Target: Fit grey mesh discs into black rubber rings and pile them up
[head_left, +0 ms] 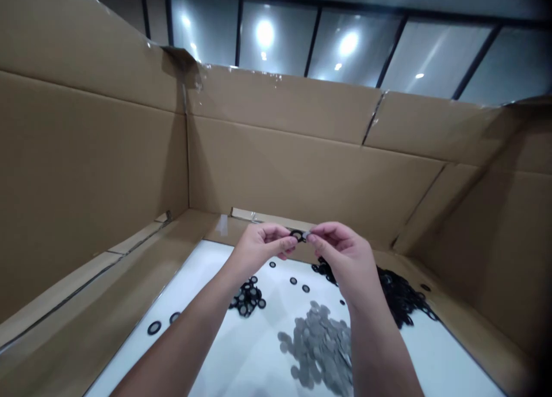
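Note:
Raised above the far side of the white board, my left hand (271,242) pinches a small black ring (297,234) by its edge. Facing it, my right hand (338,245) grips a small grey disc (306,235) between thumb and forefinger. The disc is at the ring's right side; whether it sits inside the rim I cannot tell. Below my hands lies a pile of loose grey discs (321,345). Left of it is a cluster of black rings with grey centres (248,299). A heap of black rings (399,296) is partly hidden behind my right forearm.
The white board (233,351) lies inside a large cardboard box, with tall walls at the left, back (276,167) and right. Single rings with grey centres lie scattered, one at the left edge (154,327). A loose black ring (425,287) rests on the cardboard at right.

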Demonstrator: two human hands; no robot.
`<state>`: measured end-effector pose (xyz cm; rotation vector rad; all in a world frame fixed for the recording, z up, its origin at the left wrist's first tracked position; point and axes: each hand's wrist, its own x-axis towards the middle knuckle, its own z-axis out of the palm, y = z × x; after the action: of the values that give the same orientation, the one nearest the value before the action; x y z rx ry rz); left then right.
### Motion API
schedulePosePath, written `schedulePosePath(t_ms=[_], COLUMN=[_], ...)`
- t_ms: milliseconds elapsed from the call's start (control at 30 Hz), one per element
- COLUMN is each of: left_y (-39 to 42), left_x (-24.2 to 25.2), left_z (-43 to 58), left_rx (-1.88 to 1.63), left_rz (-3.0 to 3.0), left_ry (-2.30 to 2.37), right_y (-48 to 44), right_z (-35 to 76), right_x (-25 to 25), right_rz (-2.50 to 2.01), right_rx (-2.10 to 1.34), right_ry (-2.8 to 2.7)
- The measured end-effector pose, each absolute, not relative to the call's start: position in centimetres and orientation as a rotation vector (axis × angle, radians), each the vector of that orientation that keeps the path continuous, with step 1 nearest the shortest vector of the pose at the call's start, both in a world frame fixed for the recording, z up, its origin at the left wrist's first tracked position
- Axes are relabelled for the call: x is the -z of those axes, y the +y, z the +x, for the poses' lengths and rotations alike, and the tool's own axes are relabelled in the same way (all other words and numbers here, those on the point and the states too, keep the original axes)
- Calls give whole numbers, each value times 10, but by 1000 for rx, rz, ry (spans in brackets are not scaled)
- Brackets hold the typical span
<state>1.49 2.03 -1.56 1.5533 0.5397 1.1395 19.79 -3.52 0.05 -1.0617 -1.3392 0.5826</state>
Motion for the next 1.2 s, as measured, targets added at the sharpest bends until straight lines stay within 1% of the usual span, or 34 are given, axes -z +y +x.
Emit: schedulePosePath(t_ms=[133,433,567,867,1200], left_y=[13,-5,-13,-9,-26], left_x=[9,1,-5,1,-10], left_z=[11,11,6,-1,-6], left_rx=[-1138,-1266,-1247,-1265,-1320], left_rz=[1552,1610,1698,1604,1728], left_ry=[493,428,390,475,469], right_y=[-39,-41,-45,-50,-75], right_z=[191,180,181,175,167], right_x=[-3,-2,-5,-3,-19], right_rz=[-1108,-1017,-1039,-1068,-1150], right_rx=[-632,-576,-611,-583,-496], right_ry=[-1401,-1335,-1385,-1504,-1609])
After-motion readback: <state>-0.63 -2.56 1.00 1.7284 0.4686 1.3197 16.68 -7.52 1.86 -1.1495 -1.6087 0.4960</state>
